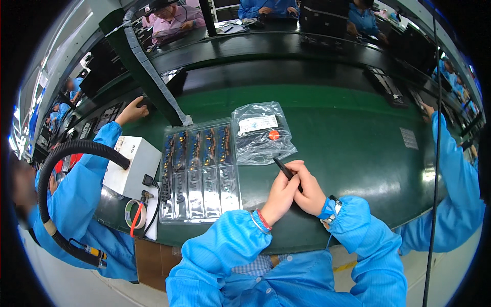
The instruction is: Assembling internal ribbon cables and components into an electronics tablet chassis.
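My left hand (279, 197) and my right hand (309, 191) meet above the green table, just in front of the clear plastic bag (262, 134). Both are closed round a slim black rod-like object (282, 168), whose dark tip sticks out up and to the left. Fingers hide the rest of it, so I cannot make out its kind. Left of my hands lies a clear plastic tray (233, 197) with several compartments. Small blue, black and orange electronic parts (195, 147) fill its far rows; black parts sit in the near ones. The bag bears a white label and an orange round sticker.
A white box (128, 165) with a black corrugated hose (66, 147) stands left of the tray, near a tape roll (135, 215). A dark post (148, 66) rises behind. Co-workers' sleeves (94, 169) reach in at both sides. A small grey sheet (408, 138) lies right.
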{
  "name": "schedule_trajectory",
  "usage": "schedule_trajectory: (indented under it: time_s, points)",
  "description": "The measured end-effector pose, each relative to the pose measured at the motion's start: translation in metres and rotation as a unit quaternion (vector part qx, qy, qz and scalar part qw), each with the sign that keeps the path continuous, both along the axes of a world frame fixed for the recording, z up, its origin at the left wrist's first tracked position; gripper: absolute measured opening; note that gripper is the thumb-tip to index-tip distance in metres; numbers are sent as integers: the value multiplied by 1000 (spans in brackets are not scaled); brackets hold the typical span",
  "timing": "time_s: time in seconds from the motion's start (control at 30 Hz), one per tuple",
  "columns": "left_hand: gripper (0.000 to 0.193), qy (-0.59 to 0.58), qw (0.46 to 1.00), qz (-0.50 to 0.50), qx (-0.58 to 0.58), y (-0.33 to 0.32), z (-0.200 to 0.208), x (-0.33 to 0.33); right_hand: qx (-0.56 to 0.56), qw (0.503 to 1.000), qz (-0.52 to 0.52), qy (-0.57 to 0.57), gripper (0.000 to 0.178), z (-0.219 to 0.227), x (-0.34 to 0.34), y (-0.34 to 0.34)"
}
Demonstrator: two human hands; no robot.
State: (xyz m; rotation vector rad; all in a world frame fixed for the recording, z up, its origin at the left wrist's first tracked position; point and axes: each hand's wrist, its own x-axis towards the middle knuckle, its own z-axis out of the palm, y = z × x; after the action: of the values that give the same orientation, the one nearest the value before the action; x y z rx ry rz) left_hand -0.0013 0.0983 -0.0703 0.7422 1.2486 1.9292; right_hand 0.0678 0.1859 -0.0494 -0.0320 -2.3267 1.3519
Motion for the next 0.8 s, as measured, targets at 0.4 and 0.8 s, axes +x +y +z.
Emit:
schedule_trajectory:
  time_s: [0.4,0.8]
  points:
    - [69,40,999,-19,27,-4,19,1,-363,931,-22,31,16,10,-21,42]
    - [56,170,976,-72,-120,-12,28,0,-452,703,-520,175,15,14,-31,367]
